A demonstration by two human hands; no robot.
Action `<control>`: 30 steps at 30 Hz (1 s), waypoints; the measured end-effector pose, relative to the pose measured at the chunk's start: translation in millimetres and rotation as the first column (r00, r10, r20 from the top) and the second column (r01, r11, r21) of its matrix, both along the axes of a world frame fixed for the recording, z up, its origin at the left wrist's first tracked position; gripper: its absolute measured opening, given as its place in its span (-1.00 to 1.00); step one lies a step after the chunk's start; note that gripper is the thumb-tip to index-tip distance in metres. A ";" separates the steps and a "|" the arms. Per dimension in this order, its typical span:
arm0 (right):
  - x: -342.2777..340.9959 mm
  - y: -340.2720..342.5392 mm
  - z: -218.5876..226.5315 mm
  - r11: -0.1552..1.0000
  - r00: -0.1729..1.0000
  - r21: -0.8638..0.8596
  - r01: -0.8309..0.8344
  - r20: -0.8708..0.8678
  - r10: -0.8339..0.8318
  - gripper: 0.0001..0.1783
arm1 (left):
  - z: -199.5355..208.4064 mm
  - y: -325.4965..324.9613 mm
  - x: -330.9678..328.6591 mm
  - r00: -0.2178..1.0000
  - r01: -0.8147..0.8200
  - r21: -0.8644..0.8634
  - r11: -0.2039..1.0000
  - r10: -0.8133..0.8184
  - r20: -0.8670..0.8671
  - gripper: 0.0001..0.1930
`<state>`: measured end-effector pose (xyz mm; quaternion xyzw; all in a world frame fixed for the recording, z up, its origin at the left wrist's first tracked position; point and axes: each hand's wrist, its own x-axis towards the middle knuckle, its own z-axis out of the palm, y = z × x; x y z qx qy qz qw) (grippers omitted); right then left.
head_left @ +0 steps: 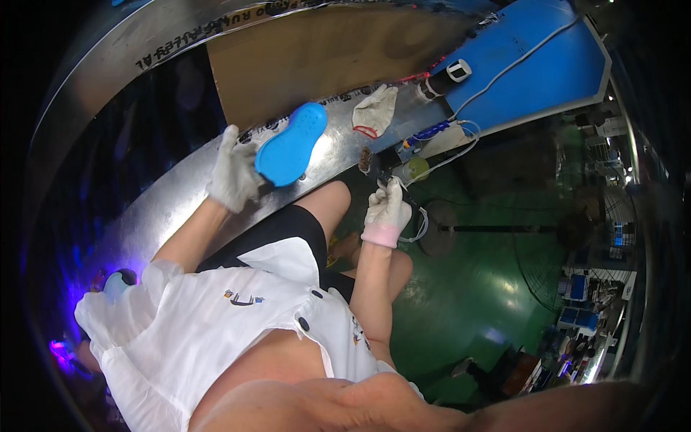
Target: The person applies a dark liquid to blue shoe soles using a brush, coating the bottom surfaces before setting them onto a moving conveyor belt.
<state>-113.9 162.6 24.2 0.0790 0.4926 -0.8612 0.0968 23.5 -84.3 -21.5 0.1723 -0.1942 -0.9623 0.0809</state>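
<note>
A bright blue shoe sole (294, 147) lies on the metal conveyor edge in front of me. My left hand (236, 173), in a white knit glove, is beside the sole's left edge. One finger of it points up, and the others are slightly blurred toward the sole; whether they touch it I cannot tell. In a white glove with a pink cuff, my right hand (389, 210) is closed around the dark handle of a brush (366, 160) with brown bristles. The bristles point up, away from the sole. A thin pale tube runs close to this hand.
A loose white glove (375, 111) with a red cuff lies right of the sole. Beyond are a brown board (288, 65), a dark cylinder with a white cap (458, 70) and a blue panel (518, 65). A yellow-green container (416, 168) and a standing fan (547, 230) are at the right.
</note>
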 end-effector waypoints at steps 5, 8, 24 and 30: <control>10.7 -14.7 -4.4 0.998 0.997 -0.033 -0.054 0.045 0.056 -0.77 | -64.8 -8.1 -23.6 0.838 0.487 0.343 0.803 -0.318 -0.444 0.14; 15.4 -20.5 -21.9 0.996 0.995 0.044 -0.076 0.075 0.073 -0.80 | -51.3 21.9 -35.4 0.952 0.306 0.394 0.867 -0.277 -0.131 0.16; -2.8 -85.6 -29.8 0.273 0.471 0.913 0.302 -0.392 0.790 -0.72 | -36.2 55.2 -61.4 0.998 0.026 0.385 0.923 -0.044 0.038 -0.26; 6.0 -54.5 14.4 0.636 0.624 0.731 0.249 -0.623 0.472 -0.83 | -26.8 69.9 -37.9 0.908 0.349 0.375 0.859 -0.211 -0.361 -0.24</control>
